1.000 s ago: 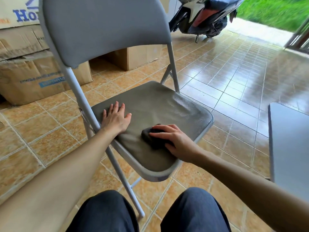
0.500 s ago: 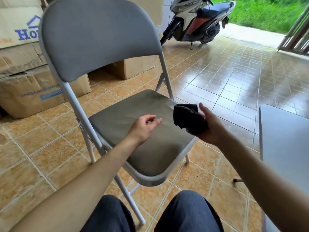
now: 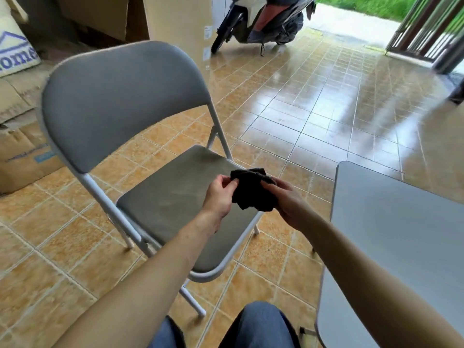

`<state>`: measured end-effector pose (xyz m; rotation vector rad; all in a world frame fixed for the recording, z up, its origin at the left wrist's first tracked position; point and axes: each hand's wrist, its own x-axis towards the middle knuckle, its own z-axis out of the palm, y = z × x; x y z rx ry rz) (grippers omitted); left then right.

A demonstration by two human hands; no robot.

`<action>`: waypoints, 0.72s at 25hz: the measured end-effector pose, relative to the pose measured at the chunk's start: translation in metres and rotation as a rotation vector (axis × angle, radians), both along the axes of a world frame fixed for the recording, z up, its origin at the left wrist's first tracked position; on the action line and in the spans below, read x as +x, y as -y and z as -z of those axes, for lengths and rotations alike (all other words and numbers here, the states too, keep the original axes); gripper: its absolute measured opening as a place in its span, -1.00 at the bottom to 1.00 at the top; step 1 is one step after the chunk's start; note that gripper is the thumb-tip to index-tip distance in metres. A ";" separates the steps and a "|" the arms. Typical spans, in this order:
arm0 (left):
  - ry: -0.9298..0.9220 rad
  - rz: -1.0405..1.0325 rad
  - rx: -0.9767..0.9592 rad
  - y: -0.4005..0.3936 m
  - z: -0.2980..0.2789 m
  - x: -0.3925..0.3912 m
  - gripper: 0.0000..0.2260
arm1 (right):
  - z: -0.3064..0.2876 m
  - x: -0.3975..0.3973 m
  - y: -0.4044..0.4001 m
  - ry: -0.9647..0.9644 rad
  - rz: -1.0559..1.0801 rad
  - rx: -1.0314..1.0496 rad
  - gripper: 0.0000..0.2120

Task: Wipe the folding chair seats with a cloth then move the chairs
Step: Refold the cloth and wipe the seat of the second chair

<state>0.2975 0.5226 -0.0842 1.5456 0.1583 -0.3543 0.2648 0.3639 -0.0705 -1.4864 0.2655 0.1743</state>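
A grey folding chair with a white metal frame stands unfolded in front of me, its padded seat facing me. Both hands hold a dark cloth in the air above the seat's right side. My left hand pinches the cloth's upper left corner. My right hand grips its right side from below. A second grey chair shows at the right edge, only its padded surface visible.
Cardboard boxes are stacked at the left and behind the chair. A scooter is parked at the back. Glossy tiled floor stretches to an open gate at the far right. My knees are at the bottom.
My right hand lifted the cloth off the seat. My left hand left the seat and took hold of the cloth's corner. The view pulled back and up.
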 end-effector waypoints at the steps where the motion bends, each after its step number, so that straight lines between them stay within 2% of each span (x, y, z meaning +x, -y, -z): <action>1: -0.014 0.010 -0.014 0.004 -0.028 -0.003 -0.91 | -0.029 -0.006 0.003 0.001 0.039 0.013 -0.79; 4: 0.013 0.009 -0.014 0.016 -0.114 -0.017 -0.92 | -0.114 -0.026 0.007 -0.010 0.125 0.068 -0.85; 6: 0.080 0.040 0.002 0.027 -0.179 -0.031 -0.91 | -0.176 -0.046 0.015 -0.055 0.184 0.175 -0.84; 8: 0.177 0.111 -0.032 0.039 -0.244 -0.050 -0.93 | -0.237 -0.075 0.027 -0.114 0.239 0.329 -0.75; 11: 0.225 0.282 -0.084 0.059 -0.322 -0.078 -0.95 | -0.307 -0.130 0.043 -0.144 0.350 0.531 -0.53; 15: 0.269 0.481 -0.111 0.098 -0.375 -0.120 -0.98 | -0.348 -0.207 0.066 -0.091 0.418 0.678 -0.53; 18: 0.263 0.606 -0.091 0.140 -0.385 -0.177 -0.99 | -0.356 -0.280 0.093 -0.038 0.437 0.745 -0.46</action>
